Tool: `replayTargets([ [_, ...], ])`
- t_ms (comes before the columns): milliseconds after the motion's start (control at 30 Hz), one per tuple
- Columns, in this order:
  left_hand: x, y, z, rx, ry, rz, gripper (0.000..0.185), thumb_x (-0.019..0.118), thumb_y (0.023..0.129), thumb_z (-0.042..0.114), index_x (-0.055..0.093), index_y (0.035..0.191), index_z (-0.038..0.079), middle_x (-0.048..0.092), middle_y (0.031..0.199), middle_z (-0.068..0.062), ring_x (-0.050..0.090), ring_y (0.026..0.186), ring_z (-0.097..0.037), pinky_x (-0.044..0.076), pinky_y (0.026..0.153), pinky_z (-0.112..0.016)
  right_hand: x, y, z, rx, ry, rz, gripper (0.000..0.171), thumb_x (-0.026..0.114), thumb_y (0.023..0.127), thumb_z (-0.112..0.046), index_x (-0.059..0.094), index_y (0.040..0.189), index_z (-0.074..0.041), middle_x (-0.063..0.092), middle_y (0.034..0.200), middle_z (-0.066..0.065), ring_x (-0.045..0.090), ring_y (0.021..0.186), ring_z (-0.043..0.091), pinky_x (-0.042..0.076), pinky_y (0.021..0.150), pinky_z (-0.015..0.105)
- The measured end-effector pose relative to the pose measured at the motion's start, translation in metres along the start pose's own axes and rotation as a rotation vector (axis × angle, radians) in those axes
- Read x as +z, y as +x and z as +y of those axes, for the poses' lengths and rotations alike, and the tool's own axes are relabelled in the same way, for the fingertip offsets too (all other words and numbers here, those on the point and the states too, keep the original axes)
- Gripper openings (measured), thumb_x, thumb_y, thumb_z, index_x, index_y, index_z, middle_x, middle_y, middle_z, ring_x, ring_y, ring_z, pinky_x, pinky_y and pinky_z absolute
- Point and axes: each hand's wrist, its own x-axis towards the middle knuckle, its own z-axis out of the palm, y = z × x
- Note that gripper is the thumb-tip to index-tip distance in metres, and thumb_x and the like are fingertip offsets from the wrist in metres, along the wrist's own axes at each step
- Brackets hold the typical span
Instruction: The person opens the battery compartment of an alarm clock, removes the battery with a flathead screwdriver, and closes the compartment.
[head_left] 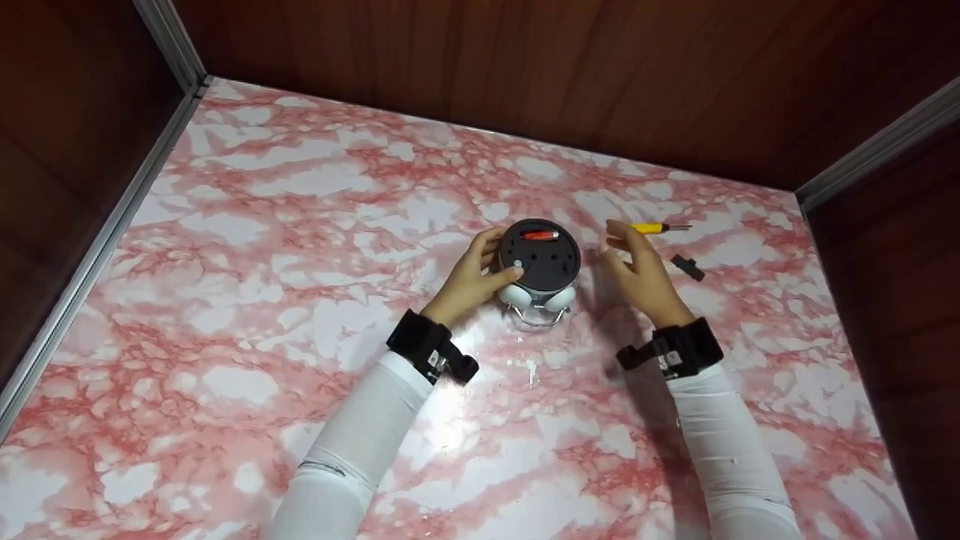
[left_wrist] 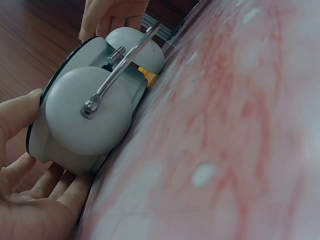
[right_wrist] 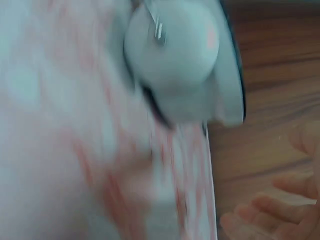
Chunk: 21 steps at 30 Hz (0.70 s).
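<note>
A twin-bell alarm clock (head_left: 541, 271) lies face down, its black back turned up and its white bells and wire handle toward me. A red battery (head_left: 538, 235) sits in the slot in its back. My left hand (head_left: 480, 271) grips the clock's left side, thumb (left_wrist: 20, 112) at the back's edge and fingers around the casing. To the right of the clock, my right hand (head_left: 634, 274) hovers with loosely bent fingers and nothing in them. In the blurred right wrist view its fingers (right_wrist: 270, 210) are spread apart from the casing.
A screwdriver (head_left: 651, 228) with a yellow handle lies beyond my right hand, its tip pointing right. Close by is a small black battery cover (head_left: 688, 267). Dark wooden panels (head_left: 495, 67) wall the marbled red-and-white table (head_left: 300, 225) at the back and sides.
</note>
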Motion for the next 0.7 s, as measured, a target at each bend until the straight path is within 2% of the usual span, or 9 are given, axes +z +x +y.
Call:
replayTargets([
  [200, 0.0, 0.0, 0.0, 0.003, -0.017, -0.01, 0.074, 0.074, 0.092, 0.01, 0.035, 0.154, 0.006, 0.044, 0.15, -0.019, 0.045, 0.138, -0.031, 0.038, 0.115, -0.04, 0.018, -0.016, -0.007, 0.061, 0.143, -0.086, 0.068, 0.063, 0.102, -0.026, 0.031, 0.157, -0.002, 0.039, 0.156, 0.02, 0.044, 0.139, 0.036, 0.04, 0.111, 0.053],
  [300, -0.001, -0.001, 0.001, 0.007, -0.022, -0.014, 0.074, 0.074, 0.092, 0.01, 0.034, 0.155, 0.006, 0.044, 0.15, -0.019, 0.045, 0.138, -0.031, 0.038, 0.115, -0.04, 0.028, -0.021, -0.01, 0.065, 0.203, -0.125, 0.072, 0.068, 0.099, -0.019, 0.03, 0.157, -0.003, 0.038, 0.156, 0.02, 0.046, 0.137, 0.036, 0.043, 0.11, 0.049],
  [433, -0.001, -0.001, 0.0, 0.011, -0.007, -0.012, 0.073, 0.074, 0.092, 0.009, 0.036, 0.154, 0.007, 0.045, 0.149, -0.019, 0.046, 0.137, -0.031, 0.037, 0.115, -0.039, 0.04, -0.025, -0.012, 0.052, 0.275, -0.133, 0.076, 0.072, 0.094, -0.009, 0.03, 0.157, -0.004, 0.04, 0.153, 0.02, 0.047, 0.134, 0.037, 0.039, 0.113, 0.046],
  [500, -0.001, 0.0, 0.0, 0.014, 0.0, -0.011, 0.073, 0.075, 0.092, 0.009, 0.036, 0.154, 0.007, 0.046, 0.148, -0.019, 0.047, 0.137, -0.031, 0.037, 0.115, -0.038, 0.044, -0.026, -0.012, 0.061, 0.281, -0.12, 0.081, 0.075, 0.091, -0.006, 0.029, 0.158, -0.005, 0.041, 0.152, 0.021, 0.047, 0.134, 0.037, 0.037, 0.115, 0.046],
  [700, -0.001, 0.0, 0.0, 0.014, -0.003, -0.011, 0.073, 0.074, 0.092, 0.01, 0.036, 0.154, 0.007, 0.045, 0.149, -0.019, 0.045, 0.139, -0.031, 0.037, 0.115, -0.039, 0.052, -0.029, -0.014, 0.088, 0.212, -0.095, 0.095, 0.079, 0.087, -0.005, 0.021, 0.161, -0.009, 0.04, 0.152, 0.024, 0.051, 0.13, 0.041, 0.042, 0.11, 0.05],
])
